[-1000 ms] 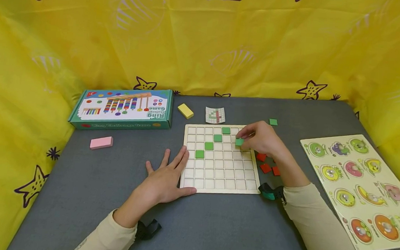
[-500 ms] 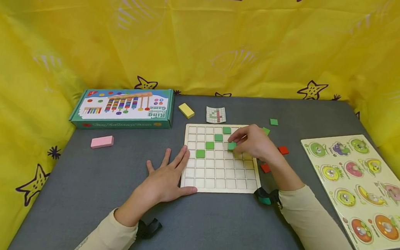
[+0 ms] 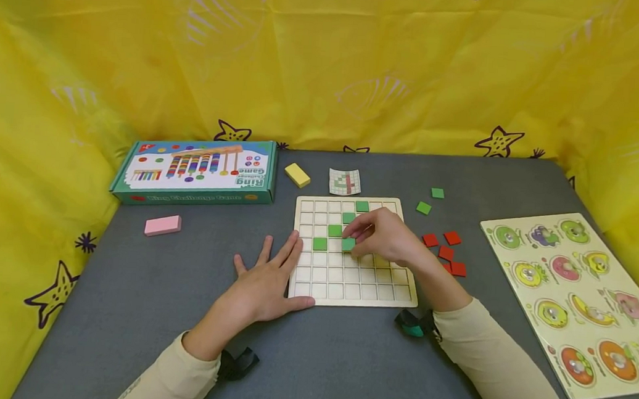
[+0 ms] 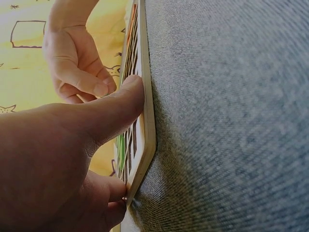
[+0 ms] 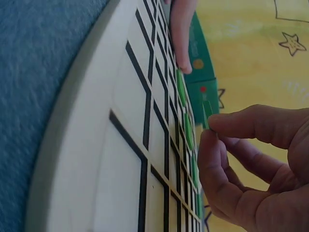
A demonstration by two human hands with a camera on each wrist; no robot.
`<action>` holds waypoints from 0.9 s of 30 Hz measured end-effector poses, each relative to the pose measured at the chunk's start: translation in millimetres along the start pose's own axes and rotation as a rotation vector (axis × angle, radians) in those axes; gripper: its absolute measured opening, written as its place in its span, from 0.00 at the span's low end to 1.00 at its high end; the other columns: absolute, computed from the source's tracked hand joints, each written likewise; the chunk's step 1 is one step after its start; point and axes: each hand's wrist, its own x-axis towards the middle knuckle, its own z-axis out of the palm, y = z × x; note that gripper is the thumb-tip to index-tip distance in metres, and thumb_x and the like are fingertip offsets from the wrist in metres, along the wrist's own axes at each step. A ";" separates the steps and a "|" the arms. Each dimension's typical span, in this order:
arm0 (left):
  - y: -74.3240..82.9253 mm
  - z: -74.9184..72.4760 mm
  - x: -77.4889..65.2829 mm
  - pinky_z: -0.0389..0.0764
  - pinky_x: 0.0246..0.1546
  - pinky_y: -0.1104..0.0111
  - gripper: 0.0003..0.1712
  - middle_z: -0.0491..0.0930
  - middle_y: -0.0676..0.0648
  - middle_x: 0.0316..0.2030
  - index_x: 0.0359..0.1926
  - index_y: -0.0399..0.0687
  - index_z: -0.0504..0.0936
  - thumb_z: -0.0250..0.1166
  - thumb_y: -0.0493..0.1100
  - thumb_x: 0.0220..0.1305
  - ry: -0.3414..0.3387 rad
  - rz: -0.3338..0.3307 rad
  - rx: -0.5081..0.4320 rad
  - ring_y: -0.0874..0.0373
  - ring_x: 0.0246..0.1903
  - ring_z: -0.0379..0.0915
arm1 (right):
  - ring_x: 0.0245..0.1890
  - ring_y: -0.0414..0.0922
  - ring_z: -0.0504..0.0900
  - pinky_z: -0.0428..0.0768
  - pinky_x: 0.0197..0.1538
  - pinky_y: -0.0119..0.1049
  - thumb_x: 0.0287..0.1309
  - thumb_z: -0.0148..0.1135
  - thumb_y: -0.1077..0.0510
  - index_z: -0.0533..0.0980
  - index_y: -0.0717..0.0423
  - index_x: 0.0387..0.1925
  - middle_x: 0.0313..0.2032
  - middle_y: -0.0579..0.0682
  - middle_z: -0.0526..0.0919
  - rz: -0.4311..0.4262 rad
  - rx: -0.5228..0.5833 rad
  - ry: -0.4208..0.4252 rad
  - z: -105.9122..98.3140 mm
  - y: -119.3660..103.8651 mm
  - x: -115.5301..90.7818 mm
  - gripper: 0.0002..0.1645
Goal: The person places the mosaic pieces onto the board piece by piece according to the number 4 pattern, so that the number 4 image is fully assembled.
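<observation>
A wooden grid board (image 3: 346, 301) lies on the table, with a diagonal row of green tiles, one of them this green tile (image 3: 319, 244). My right hand (image 3: 386, 236) pinches another green tile (image 3: 348, 245) between thumb and fingertips over the board's middle. In the right wrist view that held tile (image 5: 207, 113) shows edge-on, just above the grid. My left hand (image 3: 263, 288) rests with spread fingers at the board's left side, its thumb on the near left corner. From the left wrist view, the left thumb (image 4: 120, 104) lies across the board's rim.
Loose red tiles (image 3: 446, 253) and two green tiles (image 3: 423, 208) lie right of the board. Behind it are a small pattern card (image 3: 345, 182) and a yellow block (image 3: 297, 176). A game box (image 3: 194, 172) and pink block (image 3: 163, 225) stand left; a fruit puzzle board (image 3: 579, 304) lies right.
My right hand has carried the green tile leftward and nearer across the board, from its right side to the middle. The left hand stays in place.
</observation>
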 end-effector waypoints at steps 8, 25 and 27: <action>0.3 -1.1 0.3 0.38 0.62 0.16 0.65 0.30 0.55 0.85 0.85 0.57 0.39 0.65 0.76 0.62 -0.001 0.003 0.000 0.34 0.82 0.27 | 0.38 0.45 0.84 0.84 0.43 0.36 0.44 0.75 0.72 0.89 0.56 0.41 0.39 0.52 0.89 -0.007 0.005 -0.020 12.5 -6.3 1.4 0.19; -0.2 -1.1 -0.2 0.38 0.62 0.16 0.66 0.30 0.56 0.84 0.85 0.58 0.39 0.65 0.76 0.62 0.002 0.010 -0.002 0.35 0.82 0.27 | 0.34 0.43 0.82 0.81 0.39 0.33 0.42 0.72 0.74 0.89 0.56 0.38 0.32 0.50 0.88 -0.015 -0.064 -0.076 37.3 -20.8 12.2 0.19; -0.4 -1.2 -0.8 0.38 0.62 0.16 0.66 0.30 0.56 0.84 0.85 0.58 0.39 0.65 0.76 0.62 0.002 0.011 -0.003 0.34 0.82 0.27 | 0.34 0.43 0.82 0.81 0.39 0.33 0.42 0.72 0.73 0.89 0.55 0.37 0.31 0.49 0.88 -0.023 -0.086 -0.079 39.0 -21.7 13.2 0.18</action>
